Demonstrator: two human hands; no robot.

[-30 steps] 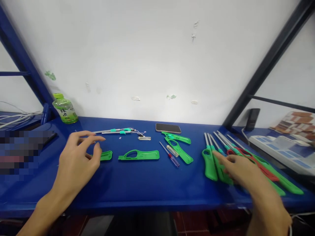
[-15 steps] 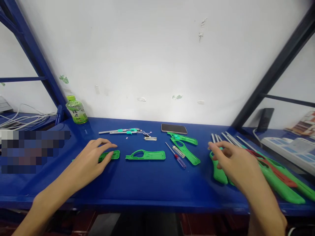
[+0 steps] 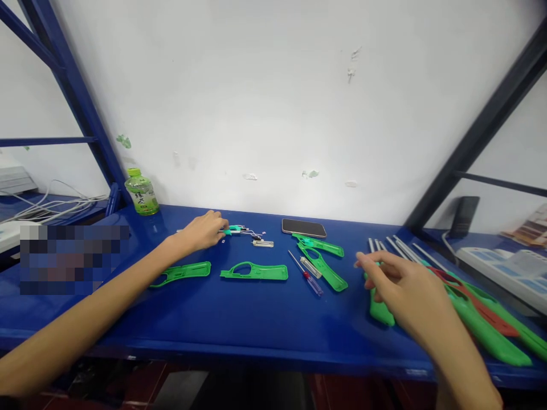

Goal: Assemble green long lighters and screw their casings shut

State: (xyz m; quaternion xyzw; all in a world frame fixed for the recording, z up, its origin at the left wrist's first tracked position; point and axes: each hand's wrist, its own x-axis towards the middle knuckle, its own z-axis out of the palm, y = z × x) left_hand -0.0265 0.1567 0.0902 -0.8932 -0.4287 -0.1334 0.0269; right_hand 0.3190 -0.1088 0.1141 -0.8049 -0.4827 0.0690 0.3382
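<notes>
My left hand reaches to the back of the bench, its fingers closed on the metal lighter tubes, which it partly covers. Teal collars and thin wires stick out beyond the fingertips. Under my left forearm lies a green lighter half-shell; a second green half-shell rests to its right. My right hand hovers, loosely curled and holding nothing visible, above assembled long-nosed lighters with green and red handles. It hides some of them.
A purple-handled screwdriver lies beside a clear fuel tank and more green shells. Another clear tank is near the wires. A phone lies by the wall. A green bottle stands at back left.
My left hand has gone from the left green half-shell forward to the metal tubes, uncovering the shell. My right hand lifted slightly off the lighters and stays over them. The view turned left.
</notes>
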